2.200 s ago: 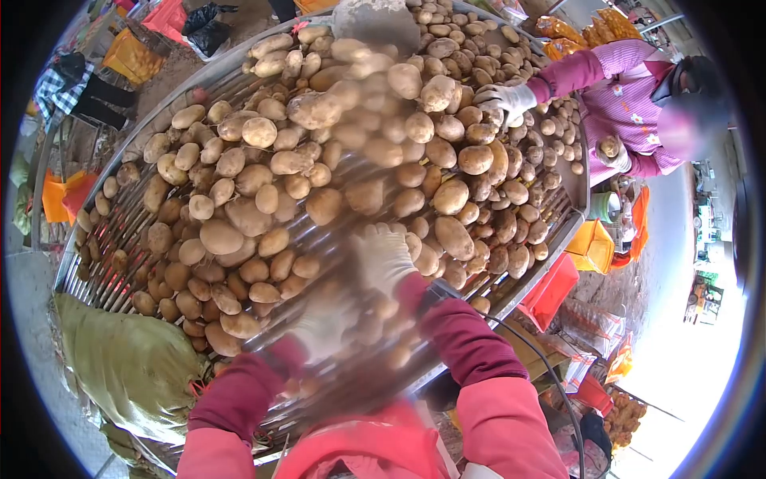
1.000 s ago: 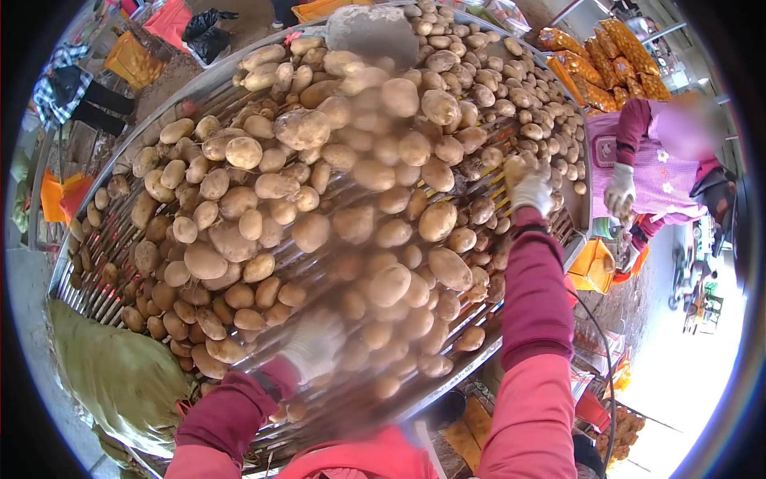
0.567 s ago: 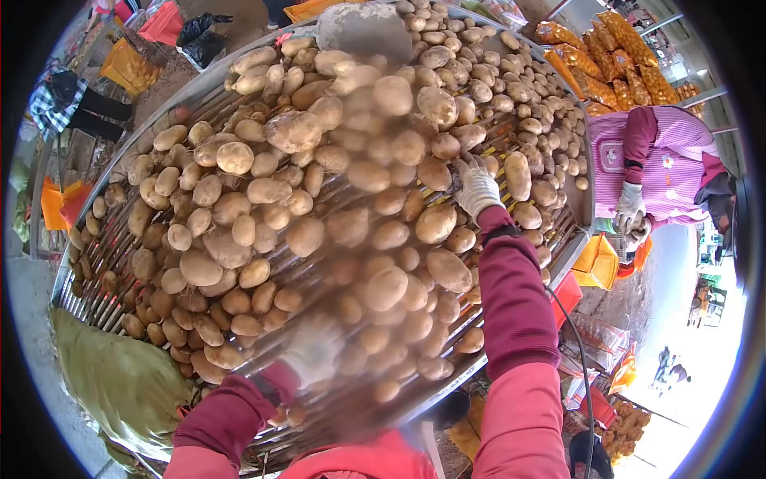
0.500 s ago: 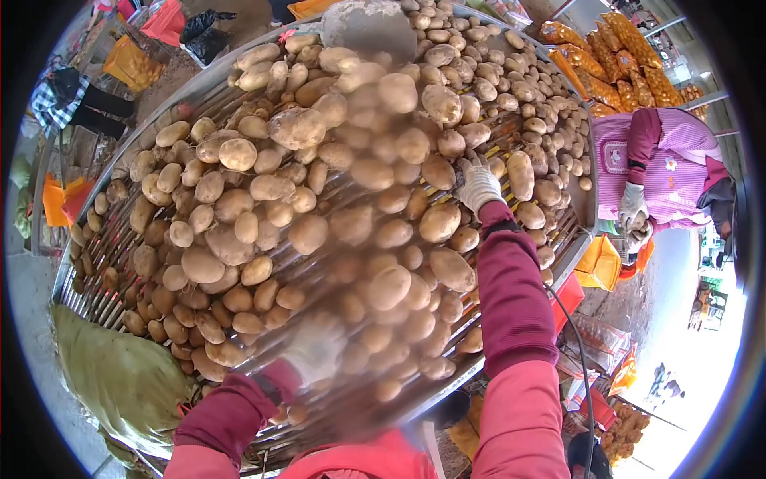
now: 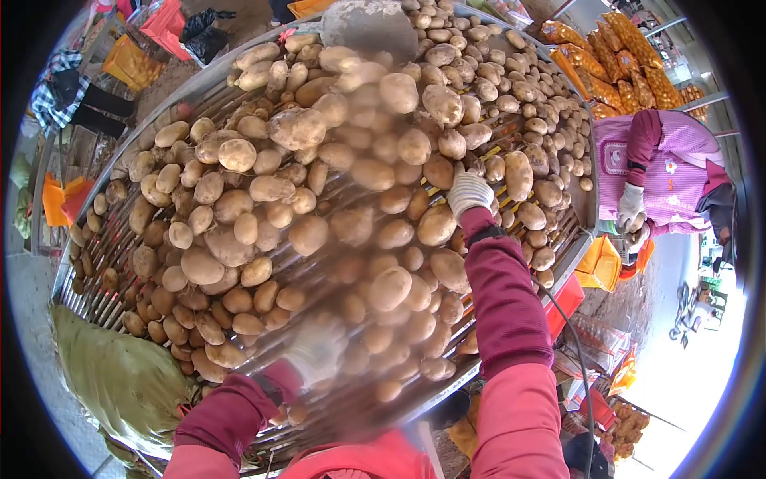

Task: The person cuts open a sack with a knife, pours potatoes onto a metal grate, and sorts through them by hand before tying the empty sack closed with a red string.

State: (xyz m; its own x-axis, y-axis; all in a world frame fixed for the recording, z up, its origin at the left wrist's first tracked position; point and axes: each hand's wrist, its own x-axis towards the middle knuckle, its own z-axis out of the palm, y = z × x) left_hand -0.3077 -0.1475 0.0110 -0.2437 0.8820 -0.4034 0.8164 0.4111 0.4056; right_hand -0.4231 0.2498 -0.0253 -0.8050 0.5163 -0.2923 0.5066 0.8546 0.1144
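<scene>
1. Centre right of the frame: the person's gloved right hand rests on the potatoes heaped across the roller counter. Its fingers curl downward among them, but whether they pinch one cannot be told.
2. Lower centre: the gloved left hand is blurred, so the state of its fingers cannot be told.
3. The potatoes are tan, dusty and oval, in mixed sizes.
4. They are probably firm, dense and dry-skinned, apt to roll and bruise, and best cupped around the middle.
5. Far right: a co-worker in a pink smock stands at the counter's end.
</scene>
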